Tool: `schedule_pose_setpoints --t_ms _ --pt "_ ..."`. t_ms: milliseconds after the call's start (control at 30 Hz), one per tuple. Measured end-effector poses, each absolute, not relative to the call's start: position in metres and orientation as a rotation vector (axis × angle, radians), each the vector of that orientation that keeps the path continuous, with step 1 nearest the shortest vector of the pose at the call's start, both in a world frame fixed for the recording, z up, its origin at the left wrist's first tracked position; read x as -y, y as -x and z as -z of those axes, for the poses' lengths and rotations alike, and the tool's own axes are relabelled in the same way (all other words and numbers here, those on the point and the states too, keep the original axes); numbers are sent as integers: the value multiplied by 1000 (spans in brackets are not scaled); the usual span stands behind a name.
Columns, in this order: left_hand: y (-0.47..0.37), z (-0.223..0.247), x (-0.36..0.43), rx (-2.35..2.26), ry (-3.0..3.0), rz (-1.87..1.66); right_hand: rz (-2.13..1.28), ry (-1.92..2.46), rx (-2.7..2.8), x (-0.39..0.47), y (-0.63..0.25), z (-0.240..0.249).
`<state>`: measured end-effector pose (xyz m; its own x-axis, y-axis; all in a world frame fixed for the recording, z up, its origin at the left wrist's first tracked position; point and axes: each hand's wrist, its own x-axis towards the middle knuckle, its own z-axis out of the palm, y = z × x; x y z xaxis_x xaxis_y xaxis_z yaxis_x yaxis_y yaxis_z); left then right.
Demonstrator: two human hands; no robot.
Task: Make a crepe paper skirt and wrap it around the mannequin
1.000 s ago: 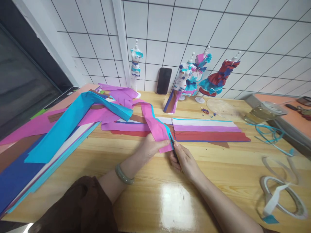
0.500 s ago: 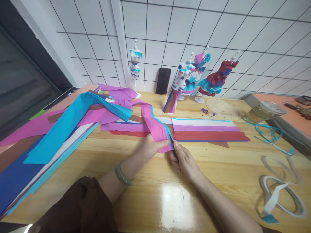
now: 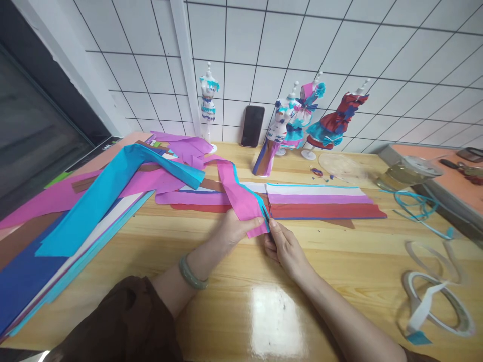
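Observation:
My left hand pinches the near end of a pink crepe paper strip, thumb on top. A narrow turquoise strip runs along the pink strip's right edge. My right hand is closed around dark scissors, whose blades lie at the turquoise edge close to my left thumb. The scissor handles are mostly hidden in my fingers. Beneath and beyond both hands, layered white, purple and red paper strips lie flat across the table.
Large folded paper sheets and a turquoise strip cover the left side. Several small dress forms and a phone stand along the tiled wall. At right are a tape roll, turquoise cord and a glass container.
The view has shifted very slightly. Both hands, the pink strip and the scissors stay in nearly the same place.

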<state>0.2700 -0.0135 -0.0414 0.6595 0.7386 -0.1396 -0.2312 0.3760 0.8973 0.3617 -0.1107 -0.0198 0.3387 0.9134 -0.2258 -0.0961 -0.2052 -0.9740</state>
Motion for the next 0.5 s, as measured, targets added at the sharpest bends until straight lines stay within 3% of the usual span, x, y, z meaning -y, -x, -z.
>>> schedule_pose_setpoints --t_ms 500 --pt "-268 27 13 -543 -789 -644 -1080 1512 828 110 -365 24"
